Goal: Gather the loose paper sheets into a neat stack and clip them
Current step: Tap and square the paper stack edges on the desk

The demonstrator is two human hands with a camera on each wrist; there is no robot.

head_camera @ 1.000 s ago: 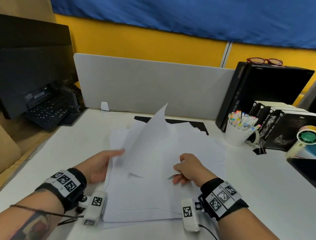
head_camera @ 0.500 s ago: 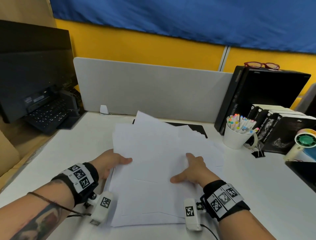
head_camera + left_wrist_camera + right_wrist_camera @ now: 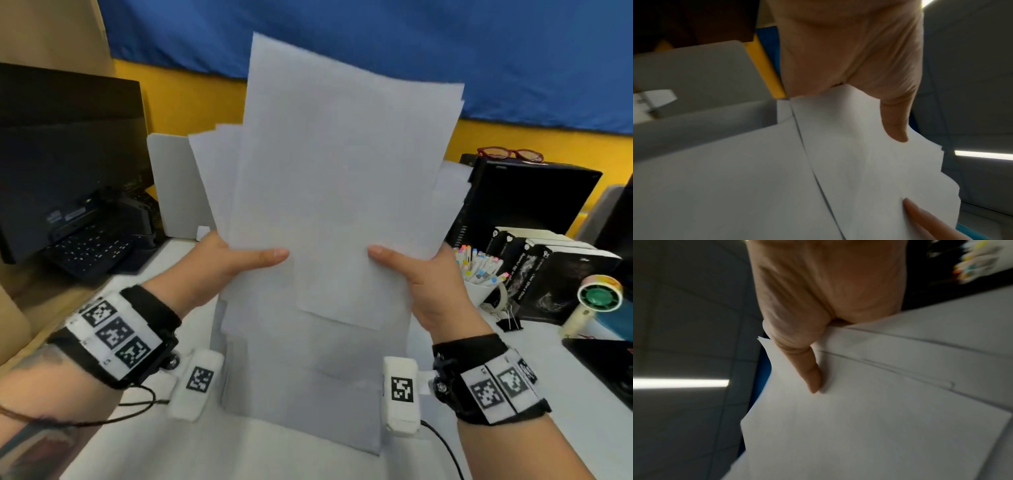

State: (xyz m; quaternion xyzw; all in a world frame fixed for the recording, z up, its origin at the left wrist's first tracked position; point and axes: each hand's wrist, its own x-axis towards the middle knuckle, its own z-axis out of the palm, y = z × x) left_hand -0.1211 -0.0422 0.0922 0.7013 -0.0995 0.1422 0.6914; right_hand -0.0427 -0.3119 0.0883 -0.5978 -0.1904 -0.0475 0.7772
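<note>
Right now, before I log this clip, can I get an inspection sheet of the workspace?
Surface: white desk, bare in front of the right forearm.
Job's things: paper sheets held upright, edges uneven, not yet squared; black binder clip lies on the desk beside the cup, unused.
Clutter: white cup of markers, black books, small fan, red glasses on a black case.
Grips: left hand and right hand each pinch a side edge of the sheets, thumbs in front.
Cables: thin black wire from the right wrist camera; cord at the left wrist.
Surroundings: grey divider, monitor, keyboard, yellow and blue wall.
</note>
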